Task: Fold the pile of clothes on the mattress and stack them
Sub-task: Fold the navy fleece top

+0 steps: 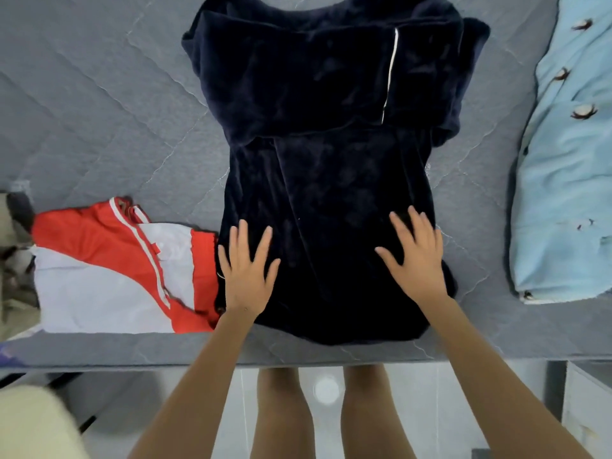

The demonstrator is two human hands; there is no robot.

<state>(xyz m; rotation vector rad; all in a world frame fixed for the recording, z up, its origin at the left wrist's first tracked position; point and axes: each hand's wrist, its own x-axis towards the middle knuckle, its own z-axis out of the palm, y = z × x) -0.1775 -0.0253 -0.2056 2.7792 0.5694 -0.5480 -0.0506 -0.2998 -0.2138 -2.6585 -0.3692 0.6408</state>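
Note:
A dark navy velvet garment (324, 134) lies spread out lengthwise on the grey quilted mattress (99, 104), its sleeves folded across the chest and a thin white stripe showing on the right. My left hand (246, 273) rests flat, fingers apart, on the garment's near left edge. On the near right part my right hand (415, 256) lies flat too, fingers spread. Neither hand grips the cloth. A folded red and white garment (112, 276) sits to the left, touching the navy one.
A light blue fleece item with small dark motifs (563, 180) lies along the mattress's right side. Crumpled beige and grey clothes (15, 260) sit at the far left edge. The mattress's near edge runs just below my hands; white furniture (587, 409) stands on the floor at right.

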